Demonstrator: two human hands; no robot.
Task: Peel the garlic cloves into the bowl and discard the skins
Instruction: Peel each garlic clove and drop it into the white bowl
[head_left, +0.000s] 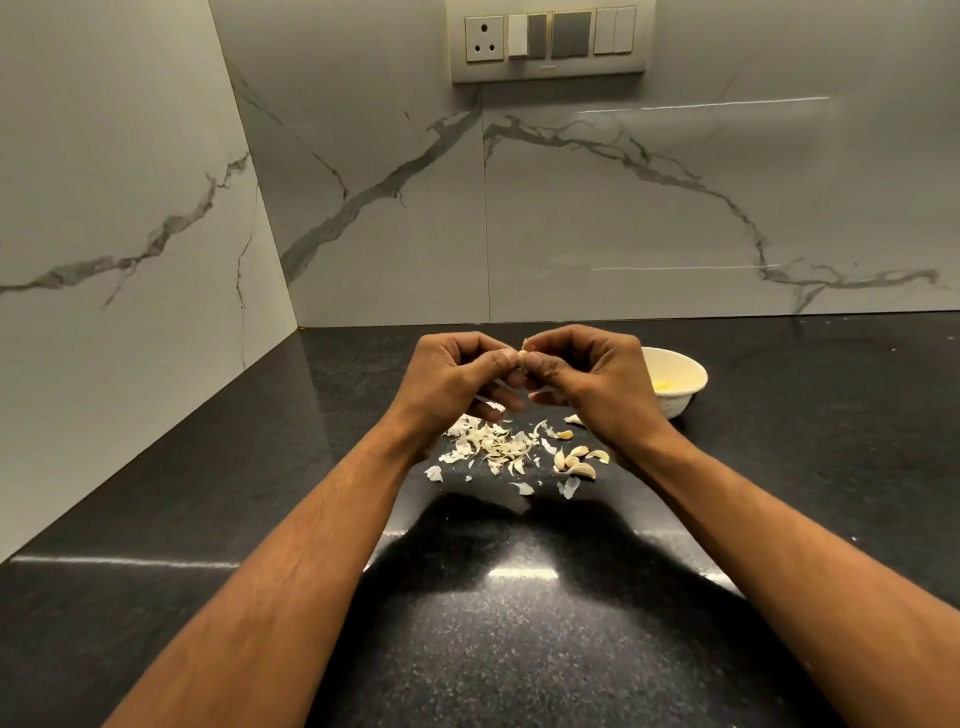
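Observation:
My left hand (457, 379) and my right hand (592, 379) meet above the dark counter, both pinching one garlic clove (524, 358) between thumbs and fingertips. A bit of skin sticks up from the clove's top. Below the hands lies a pile of pale garlic skins (493, 447). Several unpeeled cloves (576, 462) lie just right of that pile. A white bowl (680, 374) stands behind my right hand, partly hidden by it, with something yellowish inside.
The black speckled countertop (493, 623) runs to marble-patterned walls at the back and left. A switch panel (550, 41) is mounted high on the back wall. Loose skin flakes (569, 487) lie nearer me.

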